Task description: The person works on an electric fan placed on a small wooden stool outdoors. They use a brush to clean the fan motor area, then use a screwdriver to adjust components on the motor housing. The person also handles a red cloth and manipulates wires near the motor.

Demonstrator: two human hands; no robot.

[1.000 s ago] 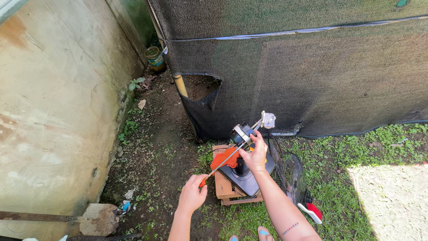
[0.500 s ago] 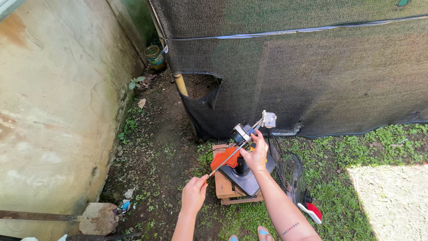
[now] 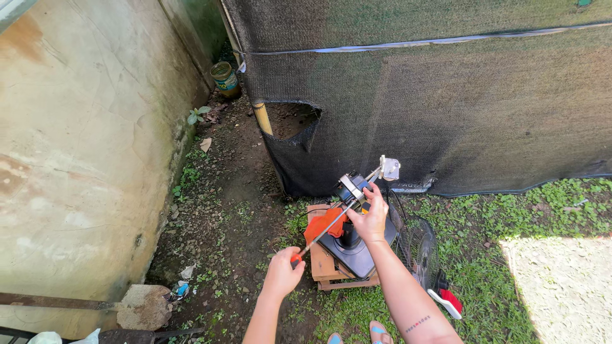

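Observation:
A stand fan without its blades stands on a small wooden pallet (image 3: 324, 267); its dark square base (image 3: 354, 250) and bare motor head (image 3: 352, 187) are in view. My left hand (image 3: 282, 271) grips the red handle of a long screwdriver (image 3: 326, 228) whose shaft slants up to the motor head. My right hand (image 3: 370, 216) holds the fan's neck just below the motor. An orange cloth or part (image 3: 324, 225) lies on the base under the shaft. A small white part (image 3: 389, 169) sticks out beyond the motor.
A round wire fan guard (image 3: 417, 245) leans by the pallet, with a red and white object (image 3: 447, 302) beside it. Black shade netting (image 3: 433, 102) hangs behind. A stained concrete wall (image 3: 83, 140) runs along the left. A can (image 3: 224, 78) sits far back.
My left hand has shifted slightly up and right along with the screwdriver handle. My right hand and the fan stay where they were.

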